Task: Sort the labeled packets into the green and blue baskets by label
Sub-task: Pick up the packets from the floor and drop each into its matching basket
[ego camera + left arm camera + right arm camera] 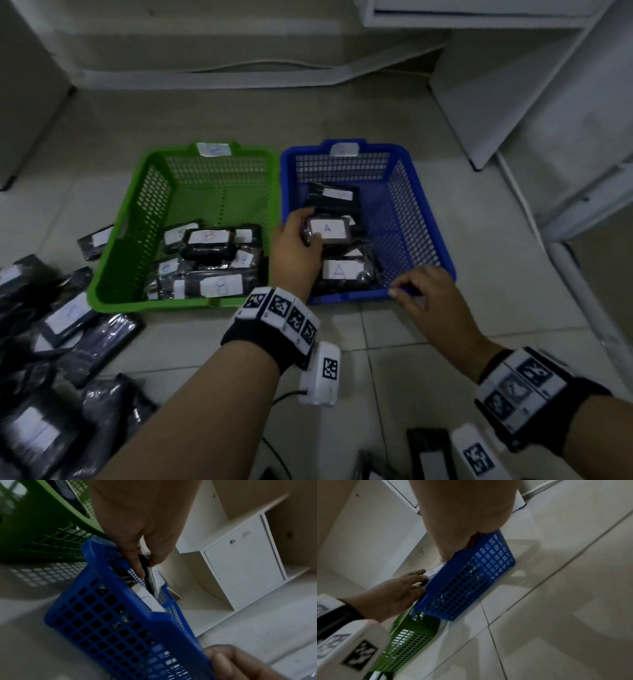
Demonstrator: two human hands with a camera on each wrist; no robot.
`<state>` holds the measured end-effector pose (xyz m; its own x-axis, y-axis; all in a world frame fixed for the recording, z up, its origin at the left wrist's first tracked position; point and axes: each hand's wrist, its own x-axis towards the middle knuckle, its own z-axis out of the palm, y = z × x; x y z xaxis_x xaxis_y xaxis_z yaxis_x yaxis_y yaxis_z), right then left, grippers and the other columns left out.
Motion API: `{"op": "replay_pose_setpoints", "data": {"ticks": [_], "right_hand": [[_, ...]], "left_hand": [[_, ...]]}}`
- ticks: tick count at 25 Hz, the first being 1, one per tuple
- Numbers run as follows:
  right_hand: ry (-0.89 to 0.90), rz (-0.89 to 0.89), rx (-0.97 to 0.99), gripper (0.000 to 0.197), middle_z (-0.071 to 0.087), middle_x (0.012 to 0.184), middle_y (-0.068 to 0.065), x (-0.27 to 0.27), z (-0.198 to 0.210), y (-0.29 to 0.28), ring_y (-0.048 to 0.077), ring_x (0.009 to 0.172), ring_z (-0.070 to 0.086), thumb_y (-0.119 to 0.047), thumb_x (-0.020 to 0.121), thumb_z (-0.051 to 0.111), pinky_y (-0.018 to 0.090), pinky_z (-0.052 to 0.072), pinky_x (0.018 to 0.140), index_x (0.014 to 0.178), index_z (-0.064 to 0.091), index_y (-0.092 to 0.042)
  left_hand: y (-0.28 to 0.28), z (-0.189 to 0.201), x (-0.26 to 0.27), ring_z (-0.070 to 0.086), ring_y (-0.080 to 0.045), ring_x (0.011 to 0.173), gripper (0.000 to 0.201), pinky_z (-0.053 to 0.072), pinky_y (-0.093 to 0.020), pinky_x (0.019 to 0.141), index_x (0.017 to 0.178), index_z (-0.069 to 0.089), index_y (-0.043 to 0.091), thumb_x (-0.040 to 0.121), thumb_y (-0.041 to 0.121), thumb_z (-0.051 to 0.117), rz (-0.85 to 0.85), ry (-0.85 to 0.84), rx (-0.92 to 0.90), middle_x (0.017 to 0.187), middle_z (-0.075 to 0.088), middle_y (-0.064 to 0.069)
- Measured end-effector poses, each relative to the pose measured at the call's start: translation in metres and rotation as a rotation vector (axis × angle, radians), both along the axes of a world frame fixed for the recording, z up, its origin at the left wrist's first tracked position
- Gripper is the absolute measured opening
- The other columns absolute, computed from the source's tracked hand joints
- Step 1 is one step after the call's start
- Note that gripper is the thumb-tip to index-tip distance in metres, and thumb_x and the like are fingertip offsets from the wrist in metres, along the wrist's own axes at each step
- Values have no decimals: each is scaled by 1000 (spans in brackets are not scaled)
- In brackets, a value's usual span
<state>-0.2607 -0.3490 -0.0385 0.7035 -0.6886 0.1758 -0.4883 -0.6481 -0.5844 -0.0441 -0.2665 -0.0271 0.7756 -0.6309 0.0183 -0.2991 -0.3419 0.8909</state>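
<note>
The left hand (294, 246) holds an A packet (327, 229) over the blue basket (424, 219). The right hand (428, 294) seems to grip its near rim. The green basket (137, 219) has B packets. Many packets (61, 318) wait on the floor, left.

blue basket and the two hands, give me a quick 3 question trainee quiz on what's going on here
1. True or false: the left hand holds a packet labelled A over the blue basket.
2. Which letter shows on the packets in the green basket? a) A b) B c) D
3. Fill in: the right hand grips the blue basket's near ____.

Key: 1 true. 2 b. 3 rim.
</note>
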Motion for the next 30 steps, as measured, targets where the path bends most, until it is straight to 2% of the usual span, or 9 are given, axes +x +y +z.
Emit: {"op": "replay_pose_setpoints", "data": {"ticks": [5,9,13,15,18,21,23,26,30], "right_hand": [[6,25,114,10,56,85,-2,0,-4,-6,20,87,51,-26,83,68,25,34,74,84,63,-17],[56,23,161,8,58,91,3,0,5,-4,21,93,50,-19,84,68,28,38,80,90,66,-14],[10,9,-72,35,56,111,10,-31,5,25,22,105,47,-13,84,59,25,35,95,119,63,-11],[11,-25,-37,38,55,111,10,-60,-2,51,22,107,47,-5,82,57,18,31,94,118,64,-12],[136,-97,201,34,55,101,8,-103,-19,87,27,99,52,4,81,57,21,36,85,108,68,-15],[305,-181,340,31,47,100,4,-131,-27,113,26,93,54,-12,82,67,33,48,82,112,63,-18],[446,-169,426,51,40,105,2,-136,-27,126,24,94,54,-27,77,75,31,49,80,123,53,-21],[570,-123,479,70,38,114,8,-130,-27,137,27,99,51,-27,73,78,30,48,79,131,41,-19],[531,-68,529,52,43,101,8,-112,-26,128,27,89,50,-16,71,78,24,39,59,109,43,-16]], "left_hand": [[-18,-9,3,51,-37,112,45,41,-39,93,135,45,12,90,8,48,-193,-245,323,129,47,-21],[-5,-11,-12,30,-31,138,43,30,-39,113,136,46,11,93,8,44,-330,-276,318,153,22,-14],[41,-9,-53,48,-28,109,29,43,-41,92,108,63,12,82,6,53,-337,-609,3,120,50,-10],[66,-12,-86,49,-26,95,23,43,-37,80,99,64,13,80,7,54,-477,-672,-54,104,53,-8],[100,-33,-121,48,-18,96,22,45,-34,81,102,63,17,83,22,54,-973,-474,35,102,53,-3],[122,-51,-133,44,-11,103,44,44,-28,85,116,57,22,78,43,66,-1264,-323,294,112,48,2],[128,-57,-135,42,-12,107,58,39,-25,85,121,51,22,73,46,72,-1346,-328,402,117,46,2],[130,-60,-135,47,-19,104,53,40,-29,86,113,54,19,70,43,75,-1402,-368,480,111,51,-2],[122,-44,-123,54,-16,91,37,38,-23,75,99,62,19,70,37,78,-1324,-250,592,98,57,0]]}}
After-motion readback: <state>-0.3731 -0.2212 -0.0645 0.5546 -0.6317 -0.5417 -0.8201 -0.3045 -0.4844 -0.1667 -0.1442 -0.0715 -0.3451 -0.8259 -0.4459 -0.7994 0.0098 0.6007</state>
